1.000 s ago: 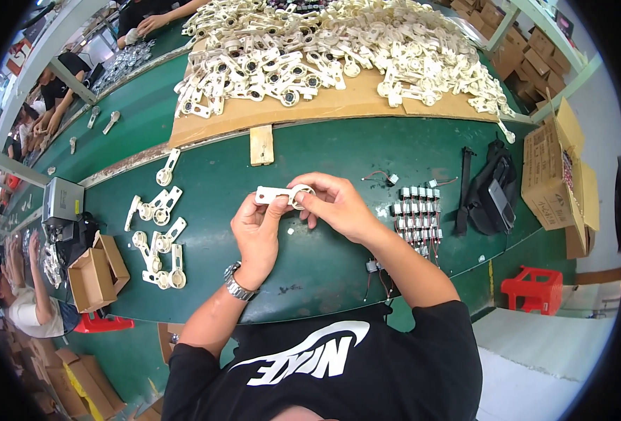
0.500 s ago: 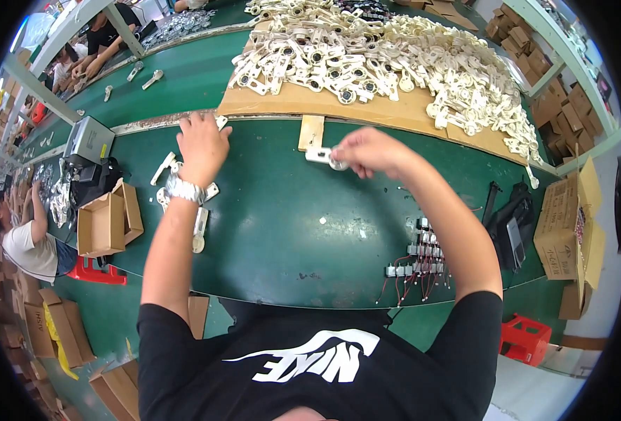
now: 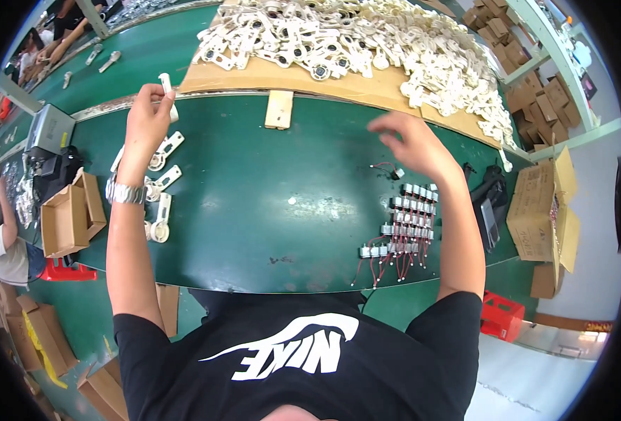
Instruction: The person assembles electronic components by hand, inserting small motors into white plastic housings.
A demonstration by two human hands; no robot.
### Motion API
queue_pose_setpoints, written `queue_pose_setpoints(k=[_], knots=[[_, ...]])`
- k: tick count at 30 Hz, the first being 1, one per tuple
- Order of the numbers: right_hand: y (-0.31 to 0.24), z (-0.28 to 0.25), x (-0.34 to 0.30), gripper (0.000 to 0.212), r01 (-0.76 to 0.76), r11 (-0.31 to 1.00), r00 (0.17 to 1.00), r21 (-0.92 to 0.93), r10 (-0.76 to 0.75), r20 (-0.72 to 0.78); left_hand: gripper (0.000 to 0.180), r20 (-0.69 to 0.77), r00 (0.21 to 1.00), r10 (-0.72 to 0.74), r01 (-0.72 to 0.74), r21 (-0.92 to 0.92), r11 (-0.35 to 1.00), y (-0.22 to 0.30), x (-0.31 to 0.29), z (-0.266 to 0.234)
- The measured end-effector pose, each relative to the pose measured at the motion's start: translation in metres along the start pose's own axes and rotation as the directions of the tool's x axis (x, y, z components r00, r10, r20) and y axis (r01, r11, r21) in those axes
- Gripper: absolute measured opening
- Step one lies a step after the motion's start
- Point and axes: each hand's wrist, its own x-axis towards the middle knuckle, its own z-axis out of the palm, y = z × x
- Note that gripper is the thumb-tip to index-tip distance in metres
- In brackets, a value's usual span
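Observation:
My left hand [image 3: 148, 119] is stretched out to the far left of the green table [image 3: 268, 210] and grips a white plastic part [image 3: 167, 91] that sticks up above its fingers. Just below it lie several more white plastic parts [image 3: 157, 184] in a loose column. My right hand [image 3: 410, 144] hovers over the right side of the table with its fingers spread and nothing in them. A single small motor with red and black wires [image 3: 393, 171] lies just under it, and rows of the same small motors [image 3: 407, 226] stand nearer to me.
A big heap of white plastic parts [image 3: 366, 42] covers a cardboard sheet [image 3: 254, 76] at the back. A small wooden block [image 3: 279, 109] lies at its edge. An open cardboard box [image 3: 68, 216] stands at the left, a grey device [image 3: 47, 130] behind it, another carton [image 3: 543, 207] at the right.
My left hand has moved further left and now holds up a white part. My right hand has swung right and back toward the motors, with the white part gone from it.

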Motion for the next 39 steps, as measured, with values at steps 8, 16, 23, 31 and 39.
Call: queue_pose_setpoints(k=[8,16,23,31,39], knots=[[0.021,0.030,-0.074,0.045,-0.295,0.955,0.955,-0.036,0.296,0.004,0.026,0.444,0.896,-0.007,0.392,-0.782,0.485,0.047,-0.071,0.090],[0.006,0.054,-0.063,0.024,-0.096,0.994,0.969,0.047,0.104,-0.223,0.042,0.570,0.818,0.080,0.529,-0.800,0.283,0.055,-0.090,0.111],[-0.085,0.079,-0.016,0.024,0.116,0.882,0.968,0.456,0.002,-0.249,0.041,0.579,0.809,0.099,0.555,-0.808,0.197,0.050,-0.094,0.105],[-0.111,0.095,0.002,0.024,0.054,0.815,0.995,0.578,0.003,-0.097,0.040,0.567,0.808,0.160,0.529,-0.818,0.226,0.053,-0.097,0.103],[-0.103,0.115,0.012,0.031,-0.184,0.516,0.972,0.837,0.221,0.077,0.036,0.579,0.786,0.217,0.533,-0.813,0.235,0.066,-0.105,0.104]])
